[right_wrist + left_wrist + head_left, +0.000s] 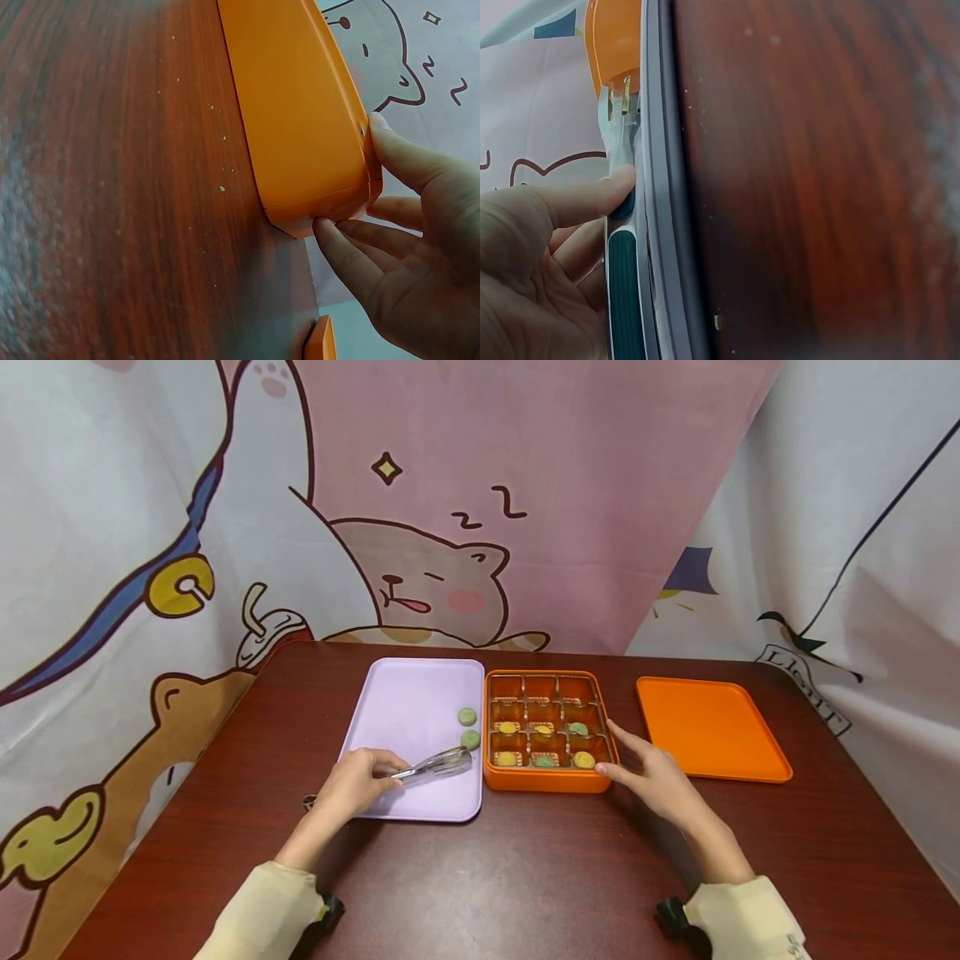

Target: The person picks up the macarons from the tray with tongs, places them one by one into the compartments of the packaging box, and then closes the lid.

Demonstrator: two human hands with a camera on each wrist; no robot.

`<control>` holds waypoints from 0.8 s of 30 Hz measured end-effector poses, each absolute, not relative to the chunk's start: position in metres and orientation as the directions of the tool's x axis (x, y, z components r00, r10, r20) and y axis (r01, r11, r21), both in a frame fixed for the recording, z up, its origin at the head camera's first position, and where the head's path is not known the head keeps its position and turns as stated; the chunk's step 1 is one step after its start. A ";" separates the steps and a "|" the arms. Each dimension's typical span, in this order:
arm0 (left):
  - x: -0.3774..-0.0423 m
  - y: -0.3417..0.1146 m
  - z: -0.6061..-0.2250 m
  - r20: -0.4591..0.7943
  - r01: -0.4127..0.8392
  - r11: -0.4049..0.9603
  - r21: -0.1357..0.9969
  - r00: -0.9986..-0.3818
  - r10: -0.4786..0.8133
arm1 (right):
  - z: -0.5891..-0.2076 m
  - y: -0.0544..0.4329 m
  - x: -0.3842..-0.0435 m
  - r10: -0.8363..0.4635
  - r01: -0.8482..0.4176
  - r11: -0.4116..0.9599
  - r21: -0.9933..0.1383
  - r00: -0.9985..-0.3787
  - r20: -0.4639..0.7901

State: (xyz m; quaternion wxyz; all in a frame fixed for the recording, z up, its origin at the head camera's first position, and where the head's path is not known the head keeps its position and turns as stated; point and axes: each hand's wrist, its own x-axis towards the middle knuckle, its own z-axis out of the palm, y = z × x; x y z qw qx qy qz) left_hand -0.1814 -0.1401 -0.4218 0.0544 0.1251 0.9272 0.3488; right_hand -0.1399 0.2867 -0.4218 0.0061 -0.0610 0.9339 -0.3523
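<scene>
My left hand (358, 785) holds metal food tongs (435, 765) over the lilac tray (412, 685). In the left wrist view the tongs' handle (625, 292) has a dark green grip, and the thumb presses on it. The tongs' tips lie just in front of a green cookie (470, 740); whether they touch it I cannot tell. Another green cookie (467, 717) sits behind it. To the right stands an orange box (551, 780) with a divided insert. Yellow and green cookies occupy its middle and front rows. My right hand (660, 781) touches the box's front right corner, fingers mostly straight.
An orange lid-like tray (712, 727) lies flat at the right. The lilac tray and the box stand side by side on the dark wooden table (495, 877). A cartoon-printed curtain (570, 527) hangs behind the table. Small crumbs dot the wood in the right wrist view.
</scene>
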 end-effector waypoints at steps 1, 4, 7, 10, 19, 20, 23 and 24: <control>-0.182 -0.140 -0.422 -0.012 0.197 0.723 0.662 -0.962 0.273 | -0.422 0.287 -0.140 -0.118 -0.110 0.745 -0.658 -0.992 0.032; -0.183 -0.141 -0.422 -0.003 0.201 0.718 0.667 -0.962 0.272 | -0.422 0.287 -0.140 -0.120 -0.114 0.746 -0.656 -0.992 0.037; -0.184 -0.141 -0.420 0.007 0.205 0.716 0.667 -0.963 0.269 | -0.422 0.286 -0.140 -0.123 -0.120 0.746 -0.655 -0.992 0.041; -0.185 -0.141 -0.416 0.015 0.195 0.721 0.665 -0.968 0.249 | -0.422 0.286 -0.140 -0.122 -0.117 0.744 -0.658 -0.992 0.038; -0.194 -0.138 -0.404 0.066 0.217 0.722 0.657 -0.970 0.233 | -0.422 0.286 -0.140 -0.113 -0.100 0.745 -0.660 -0.993 0.023; -0.195 -0.137 -0.403 0.072 0.223 0.719 0.658 -0.969 0.235 | -0.422 0.286 -0.140 -0.112 -0.098 0.744 -0.660 -0.993 0.021; -0.198 -0.135 -0.399 0.086 0.232 0.714 0.660 -0.968 0.235 | -0.422 0.285 -0.141 -0.110 -0.093 0.743 -0.662 -0.994 0.016; -0.199 -0.134 -0.397 0.089 0.235 0.715 0.659 -0.968 0.236 | -0.422 0.285 -0.141 -0.109 -0.092 0.743 -0.663 -0.994 0.016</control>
